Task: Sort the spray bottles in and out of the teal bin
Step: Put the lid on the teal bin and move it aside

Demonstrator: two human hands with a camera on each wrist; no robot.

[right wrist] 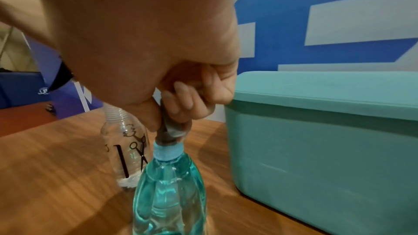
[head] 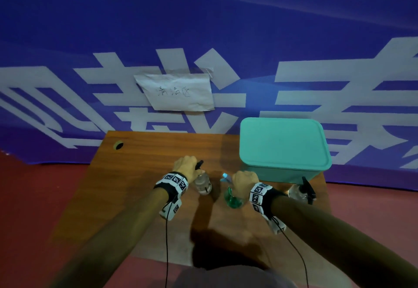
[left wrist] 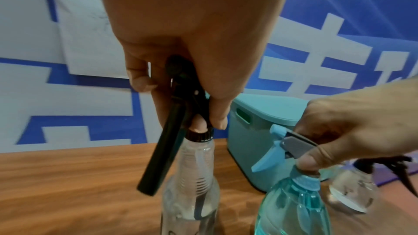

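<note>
The left hand (head: 186,166) clenches the black trigger head of a clear spray bottle (head: 203,184), mid-frame; the right hand (head: 244,182) grips the teal spray bottle (head: 231,198) likewise, probably for upright carrying. The teal bin (head: 282,147), lid on, stands right of centre.

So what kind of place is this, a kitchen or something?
Probably not a kitchen. It looks like a staged practice spot: a small wooden desk set against a big blue banner, with a handwritten paper sign taped to it. Both hands wear wired wrist cameras, so it is likely a recording setup.
</note>
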